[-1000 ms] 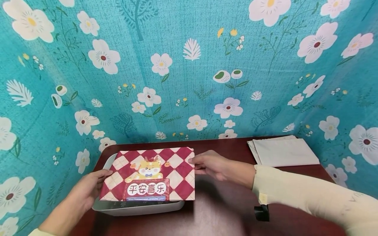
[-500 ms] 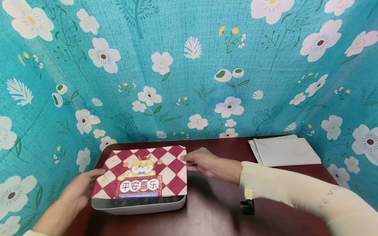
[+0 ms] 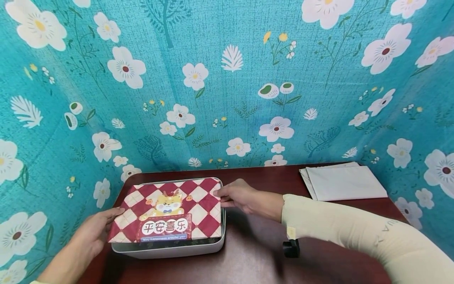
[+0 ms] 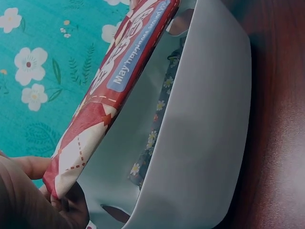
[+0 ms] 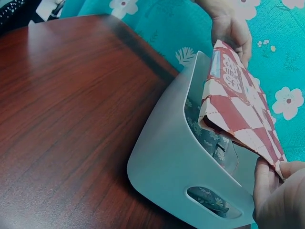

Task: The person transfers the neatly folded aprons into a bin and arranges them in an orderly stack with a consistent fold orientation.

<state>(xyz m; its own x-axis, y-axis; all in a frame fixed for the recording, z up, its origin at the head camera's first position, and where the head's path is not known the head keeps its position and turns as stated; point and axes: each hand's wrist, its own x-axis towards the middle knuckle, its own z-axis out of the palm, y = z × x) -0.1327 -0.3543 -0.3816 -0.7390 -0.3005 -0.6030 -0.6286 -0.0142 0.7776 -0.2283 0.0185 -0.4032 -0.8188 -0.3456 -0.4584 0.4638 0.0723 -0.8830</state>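
Both hands hold a flat folded red-and-cream checked fabric piece (image 3: 205, 205) with a cartoon dog and lettering, low over a white plastic bin (image 3: 177, 251). My left hand (image 3: 93, 230) pinches its left edge; in the left wrist view, thumb and fingers close on one corner. At the opposite edge my right hand (image 3: 244, 197) pinches it, close to the bin's rim. In the right wrist view, the fabric piece tilts within the bin's opening. Under it, inside the bin, lies dark floral fabric (image 5: 202, 131), mostly hidden in the head view.
A folded white cloth (image 3: 345, 183) lies at the back right of the dark red table (image 3: 255, 252). A turquoise flowered curtain (image 3: 213, 98) hangs close behind and along both sides. A black strap (image 3: 291, 249) shows beneath the right sleeve.
Both hands have carried the checked fabric piece left and then lowered it toward the bin. The bin's back and right rim now show around it.
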